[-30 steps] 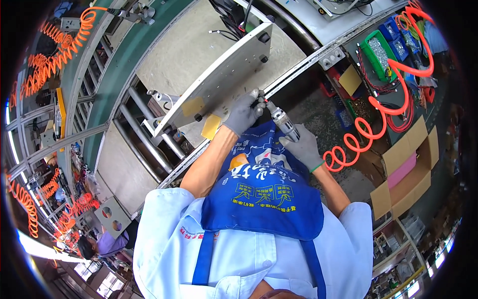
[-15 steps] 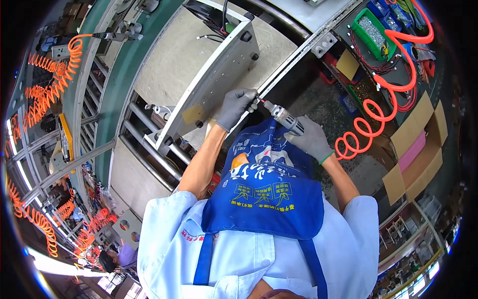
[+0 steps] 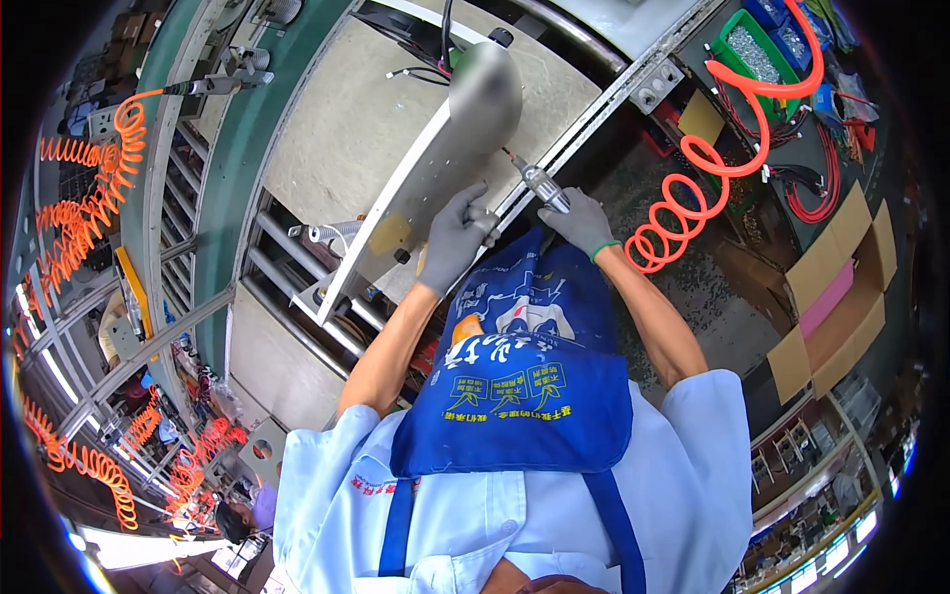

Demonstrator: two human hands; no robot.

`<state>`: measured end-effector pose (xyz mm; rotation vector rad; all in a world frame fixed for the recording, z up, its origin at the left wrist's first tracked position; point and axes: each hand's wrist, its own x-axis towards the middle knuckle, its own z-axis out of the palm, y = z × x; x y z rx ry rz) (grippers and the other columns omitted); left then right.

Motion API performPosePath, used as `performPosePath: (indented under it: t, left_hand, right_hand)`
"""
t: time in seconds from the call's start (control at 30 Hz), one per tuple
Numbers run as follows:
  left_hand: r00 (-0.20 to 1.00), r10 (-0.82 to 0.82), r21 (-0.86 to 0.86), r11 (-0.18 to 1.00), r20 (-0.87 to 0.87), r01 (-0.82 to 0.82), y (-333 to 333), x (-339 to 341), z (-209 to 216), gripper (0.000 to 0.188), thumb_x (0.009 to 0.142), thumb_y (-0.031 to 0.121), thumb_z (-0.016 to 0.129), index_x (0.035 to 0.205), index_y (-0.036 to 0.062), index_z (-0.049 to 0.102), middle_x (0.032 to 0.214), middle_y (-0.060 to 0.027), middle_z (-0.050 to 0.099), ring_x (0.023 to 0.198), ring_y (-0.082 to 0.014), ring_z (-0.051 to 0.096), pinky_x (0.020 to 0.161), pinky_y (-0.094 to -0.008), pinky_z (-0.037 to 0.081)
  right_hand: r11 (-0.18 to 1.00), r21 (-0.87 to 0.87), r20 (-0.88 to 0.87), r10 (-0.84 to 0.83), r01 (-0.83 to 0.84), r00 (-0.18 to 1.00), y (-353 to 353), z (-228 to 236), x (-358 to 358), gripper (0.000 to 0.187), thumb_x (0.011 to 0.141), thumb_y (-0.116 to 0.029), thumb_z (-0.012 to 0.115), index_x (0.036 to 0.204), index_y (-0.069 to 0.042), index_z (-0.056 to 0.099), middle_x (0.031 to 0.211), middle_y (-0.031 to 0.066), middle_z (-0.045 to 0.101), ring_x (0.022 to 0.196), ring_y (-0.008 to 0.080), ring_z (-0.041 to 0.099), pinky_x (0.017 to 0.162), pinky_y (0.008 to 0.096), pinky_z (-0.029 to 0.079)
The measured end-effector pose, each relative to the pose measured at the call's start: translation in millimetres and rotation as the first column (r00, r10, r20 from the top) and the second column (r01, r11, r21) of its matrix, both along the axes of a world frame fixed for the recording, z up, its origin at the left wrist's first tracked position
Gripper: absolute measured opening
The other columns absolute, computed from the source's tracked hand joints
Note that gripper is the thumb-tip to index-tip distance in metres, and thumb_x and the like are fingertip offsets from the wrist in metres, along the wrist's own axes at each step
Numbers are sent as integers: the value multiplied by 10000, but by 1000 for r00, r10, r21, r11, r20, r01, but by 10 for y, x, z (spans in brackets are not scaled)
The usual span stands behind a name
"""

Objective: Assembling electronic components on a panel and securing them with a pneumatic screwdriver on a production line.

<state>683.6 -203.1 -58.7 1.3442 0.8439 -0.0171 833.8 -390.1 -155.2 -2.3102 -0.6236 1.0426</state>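
My right hand [image 3: 582,224], in a grey glove, is wrapped round a silver air screwdriver [image 3: 545,188]. The tool's thin bit points up and left toward a pale metal panel [image 3: 435,158], standing on edge and tilted; its tip appears just short of the panel's face. My left hand [image 3: 457,243], gloved in grey too, is beside the panel's lower part. Its index finger stretches toward the panel while the other fingers curl in; what they hold, if anything, is too small to make out. A tan patch [image 3: 390,235] and dark round feet [image 3: 402,255] show on the panel.
An orange coiled air hose [image 3: 683,213] hangs at my right. Beyond it are a green bin [image 3: 737,49] of small metal parts and an open cardboard box [image 3: 831,297]. Metal rollers [image 3: 297,267] run at left, beside a green conveyor belt [image 3: 233,198]. Black cables [image 3: 445,40] hang behind the panel.
My hands have come apart: the left has let go of the screwdriver's tip. My right hand has moved the screwdriver up and left, to the panel. The hose has shifted left with it.
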Motion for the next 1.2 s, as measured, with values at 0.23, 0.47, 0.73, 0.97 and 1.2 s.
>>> performPosePath:
  t: [0.23, 0.47, 0.73, 0.97, 1.2]
  left_hand:
    - [993, -29, -21, 999, 112, 32, 305, -90, 1232, 226, 931, 29, 649, 1141, -55, 646, 955, -150, 719, 820, -150, 698, 699, -267, 566]
    - [991, 34, 327, 942, 126, -74, 1058, 162, 1320, 222, 921, 104, 686, 1090, -39, 706, 969, -94, 716, 859, -144, 660, 782, -283, 540]
    - [999, 33, 158, 987, 16, -36, 1839, 557, 300, 338, 967, 177, 669, 1236, -28, 659, 1047, -71, 696, 896, -125, 660, 789, -250, 535]
    - [971, -151, -172, 978, -187, 119, 1800, 774, -1102, 324, 959, 164, 662, 1214, -35, 664, 1034, -95, 731, 873, -149, 702, 778, -260, 574]
    - [963, -225, -153, 967, -151, 202, 1286, 985, -1756, 258, 922, 188, 694, 1054, -30, 738, 878, -79, 722, 759, -136, 647, 695, -290, 551]
  right_hand:
    - [1000, -12, -29, 12, -12, 1000, 81, -197, 98, 521, 785, -521, 738, 979, -47, 641, 953, 238, 693, 955, 433, 672, 843, 515, 519]
    - [1000, 12, -6, -2, 2, 1000, 92, -226, 99, 499, 782, -503, 751, 951, -47, 643, 928, 239, 693, 945, 441, 669, 837, 514, 516]
    - [1000, 4, -20, -10, 10, 1000, 108, -210, 120, 495, 778, -493, 754, 958, -49, 627, 953, 223, 680, 937, 447, 656, 819, 519, 509]
    - [1000, -8, -24, -17, 17, 1000, 145, -238, 126, 468, 776, -456, 771, 982, -58, 636, 966, 215, 668, 914, 437, 654, 807, 508, 508]
    - [998, -49, -27, -46, 45, 999, 185, -269, 88, 456, 758, -428, 792, 993, -59, 667, 934, 196, 677, 877, 411, 669, 787, 481, 519]
